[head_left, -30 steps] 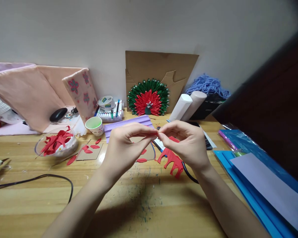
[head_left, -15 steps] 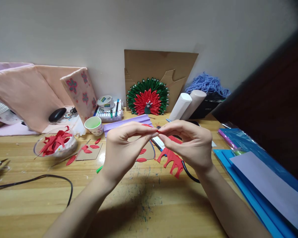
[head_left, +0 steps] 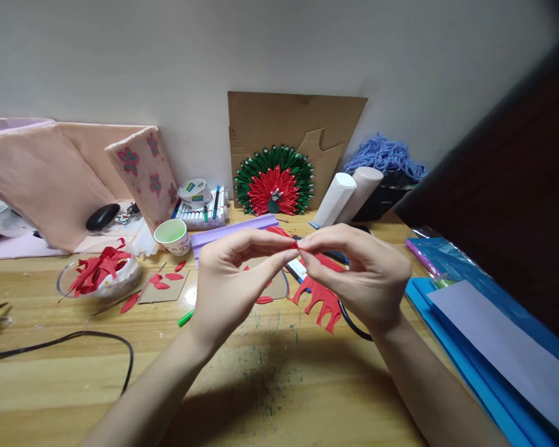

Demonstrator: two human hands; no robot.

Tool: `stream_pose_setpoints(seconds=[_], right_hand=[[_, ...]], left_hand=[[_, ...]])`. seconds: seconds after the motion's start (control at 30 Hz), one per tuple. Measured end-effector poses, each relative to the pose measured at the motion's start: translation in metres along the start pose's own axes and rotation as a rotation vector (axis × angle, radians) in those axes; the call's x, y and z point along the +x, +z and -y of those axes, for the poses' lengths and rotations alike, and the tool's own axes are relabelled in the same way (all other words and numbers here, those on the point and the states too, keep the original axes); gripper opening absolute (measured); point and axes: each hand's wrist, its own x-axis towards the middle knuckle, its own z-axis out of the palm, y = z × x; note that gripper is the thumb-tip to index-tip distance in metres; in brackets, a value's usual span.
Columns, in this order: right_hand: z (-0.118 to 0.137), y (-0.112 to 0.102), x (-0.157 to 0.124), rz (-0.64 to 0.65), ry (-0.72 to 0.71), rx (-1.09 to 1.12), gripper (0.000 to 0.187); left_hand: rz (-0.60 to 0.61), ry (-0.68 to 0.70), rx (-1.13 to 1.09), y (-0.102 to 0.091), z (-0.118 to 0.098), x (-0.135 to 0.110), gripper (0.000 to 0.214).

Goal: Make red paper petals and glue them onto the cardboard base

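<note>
Fingertips of my left hand (head_left: 233,273) and my right hand (head_left: 363,270) meet above the table, pinching a small red paper petal (head_left: 296,244) between them. Most of the petal is hidden by the fingers. Below my right hand lies a red crepe paper sheet (head_left: 323,304) with scalloped cutouts along its edge. Partly covered by my left hand is a cardboard piece (head_left: 278,288) with red petals on it. Farther left, another cardboard piece (head_left: 161,293) carries several loose red petals (head_left: 161,285).
A bowl of red scraps (head_left: 97,273), a paper cup (head_left: 172,236) and a marker set (head_left: 200,213) stand at left. Behind is a green-and-red peacock (head_left: 274,186) against cardboard (head_left: 298,118). Blue folders (head_left: 466,360) lie right; a black cable (head_left: 74,335) crosses the left.
My right hand has shifted slightly right and turned a little, while the fingertips stay together on the petal. The whole view has moved slightly.
</note>
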Motion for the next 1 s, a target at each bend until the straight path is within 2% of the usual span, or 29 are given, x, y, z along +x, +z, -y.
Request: stream_pose_setpoints(seconds=[0.13,0.2,0.33,0.57,0.7,0.83,1.0], right_hand=[[0.001,-0.002,0.001,0.016,-0.089,-0.060,0.018],[0.002,-0.002,0.002,0.037,-0.111,-0.069,0.018],[0.002,-0.001,0.003,0.050,-0.131,-0.077,0.018],[0.002,-0.001,0.004,0.075,-0.195,-0.135,0.017],[0.002,0.001,0.003,0.028,-0.168,-0.125,0.017],[0.002,0.000,0.002,-0.023,-0.105,-0.090,0.019],[0.000,-0.002,0.004,0.062,-0.132,-0.074,0.019]], left_hand=[[0.011,-0.063,-0.098,-0.001,-0.001,0.001,0.029],[0.026,-0.078,-0.124,-0.001,-0.002,0.001,0.031],[0.032,-0.113,-0.103,-0.001,-0.003,0.002,0.024],[-0.027,-0.115,-0.087,-0.004,0.000,0.004,0.017],[-0.053,-0.112,-0.066,-0.005,0.001,0.006,0.012],[-0.021,-0.091,-0.045,-0.007,-0.001,0.008,0.012],[0.076,-0.096,-0.039,-0.013,-0.001,0.009,0.011]])
